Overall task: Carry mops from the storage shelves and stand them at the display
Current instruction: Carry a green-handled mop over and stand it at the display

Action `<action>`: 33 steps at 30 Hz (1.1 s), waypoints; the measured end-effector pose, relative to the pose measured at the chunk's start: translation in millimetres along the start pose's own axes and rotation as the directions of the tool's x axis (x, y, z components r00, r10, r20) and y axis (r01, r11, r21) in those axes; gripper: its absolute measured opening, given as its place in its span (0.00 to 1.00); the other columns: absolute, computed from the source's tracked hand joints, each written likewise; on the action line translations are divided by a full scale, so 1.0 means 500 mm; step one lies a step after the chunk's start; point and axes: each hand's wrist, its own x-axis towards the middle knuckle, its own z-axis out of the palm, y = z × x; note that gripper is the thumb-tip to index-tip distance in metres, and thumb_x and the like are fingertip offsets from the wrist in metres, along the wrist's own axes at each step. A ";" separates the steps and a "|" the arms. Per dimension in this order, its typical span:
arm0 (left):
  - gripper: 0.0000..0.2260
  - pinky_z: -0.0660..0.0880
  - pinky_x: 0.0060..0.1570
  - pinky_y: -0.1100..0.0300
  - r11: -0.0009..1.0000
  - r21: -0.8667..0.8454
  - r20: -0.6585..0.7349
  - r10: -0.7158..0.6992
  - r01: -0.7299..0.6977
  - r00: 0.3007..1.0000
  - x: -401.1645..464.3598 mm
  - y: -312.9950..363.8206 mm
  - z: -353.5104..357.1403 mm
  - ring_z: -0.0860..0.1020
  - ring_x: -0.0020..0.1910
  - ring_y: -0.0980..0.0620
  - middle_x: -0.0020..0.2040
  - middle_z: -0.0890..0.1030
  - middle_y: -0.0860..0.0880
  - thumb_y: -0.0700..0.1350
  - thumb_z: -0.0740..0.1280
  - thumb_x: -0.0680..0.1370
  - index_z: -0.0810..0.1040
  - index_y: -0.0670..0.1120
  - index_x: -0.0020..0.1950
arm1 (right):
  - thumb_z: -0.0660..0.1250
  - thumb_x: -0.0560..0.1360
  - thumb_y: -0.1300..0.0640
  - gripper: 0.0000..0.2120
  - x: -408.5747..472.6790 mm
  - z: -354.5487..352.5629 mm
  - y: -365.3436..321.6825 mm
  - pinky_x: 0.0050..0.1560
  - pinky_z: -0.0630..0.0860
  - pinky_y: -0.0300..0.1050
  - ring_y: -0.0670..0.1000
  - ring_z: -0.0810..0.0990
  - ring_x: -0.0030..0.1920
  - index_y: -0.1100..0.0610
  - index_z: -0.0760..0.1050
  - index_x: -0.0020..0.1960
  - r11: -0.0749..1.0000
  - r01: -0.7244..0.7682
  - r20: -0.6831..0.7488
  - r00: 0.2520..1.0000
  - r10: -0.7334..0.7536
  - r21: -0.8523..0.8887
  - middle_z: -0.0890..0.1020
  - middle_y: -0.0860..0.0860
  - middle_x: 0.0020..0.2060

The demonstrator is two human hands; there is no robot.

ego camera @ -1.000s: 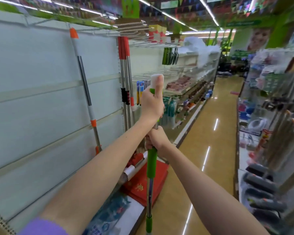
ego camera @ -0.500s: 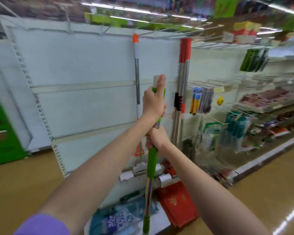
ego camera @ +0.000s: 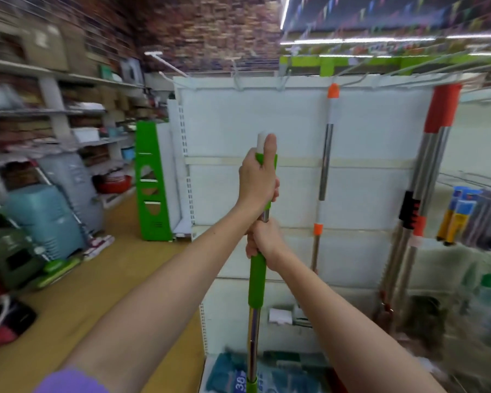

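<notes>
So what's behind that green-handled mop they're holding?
Behind the green-handled mop stands a white shelf back panel, with an orange-tipped steel mop pole leaning on it. Both hands cover part of the handle, and the mop's head is out of view.

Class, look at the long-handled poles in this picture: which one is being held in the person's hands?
The green-gripped mop handle, upright at centre. The left hand grips near its top, the right hand just below. The orange-capped pole and red-topped poles stand untouched against the white panel.
</notes>
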 end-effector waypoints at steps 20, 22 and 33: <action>0.23 0.74 0.29 0.56 0.994 0.056 -0.246 0.109 -0.099 0.963 0.251 0.043 -0.236 0.73 0.23 0.50 0.35 0.75 0.45 0.65 0.57 0.81 0.64 0.45 0.57 | 0.59 0.67 0.64 0.04 0.192 0.258 -0.146 0.28 0.69 0.45 0.53 0.66 0.21 0.60 0.68 0.34 0.993 0.105 0.087 0.991 -0.100 -0.050 0.67 0.53 0.20; 0.21 0.74 0.30 0.55 0.994 0.021 -0.258 0.110 -0.109 0.960 0.284 0.046 -0.253 0.73 0.22 0.50 0.37 0.74 0.46 0.64 0.58 0.81 0.62 0.47 0.57 | 0.58 0.67 0.64 0.04 0.221 0.277 -0.162 0.28 0.69 0.45 0.53 0.67 0.20 0.60 0.68 0.34 0.991 0.115 0.074 0.991 -0.110 -0.063 0.67 0.53 0.19; 0.22 0.75 0.27 0.54 0.971 -0.101 -0.259 0.185 -0.217 0.948 0.464 0.033 -0.357 0.72 0.21 0.51 0.52 0.77 0.45 0.62 0.59 0.82 0.67 0.47 0.68 | 0.58 0.67 0.63 0.04 0.366 0.398 -0.226 0.31 0.71 0.49 0.53 0.67 0.22 0.59 0.66 0.34 0.981 0.175 0.008 0.985 -0.175 -0.084 0.68 0.53 0.23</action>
